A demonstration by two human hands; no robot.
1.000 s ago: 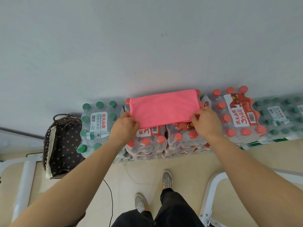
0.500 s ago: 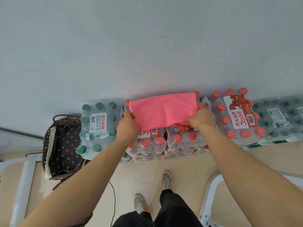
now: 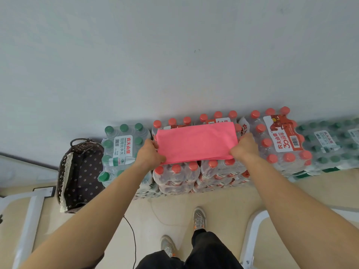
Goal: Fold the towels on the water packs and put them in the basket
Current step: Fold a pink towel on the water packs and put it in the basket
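A pink towel [image 3: 196, 142], folded into a flat rectangle, lies on the red-capped water packs [image 3: 178, 171] against the wall. My left hand [image 3: 148, 155] grips its near left corner, fingers curled round the edge. My right hand [image 3: 244, 147] grips its near right edge the same way. The dark brown basket [image 3: 64, 167] with a dotted lining and lace trim stands on the floor at the far left of the packs. I see no towel inside it.
Green-capped water packs [image 3: 120, 150] sit between the basket and the towel. More red-capped packs [image 3: 281, 138] and green-capped packs [image 3: 334, 142] run to the right. White metal frames [image 3: 29, 220] [image 3: 250, 235] stand on both sides of my feet. A thin cable [image 3: 132, 233] lies on the floor.
Both hands have shifted from the towel's near corners to grip round its side edges. The towel has slid slightly toward me and lies flatter.
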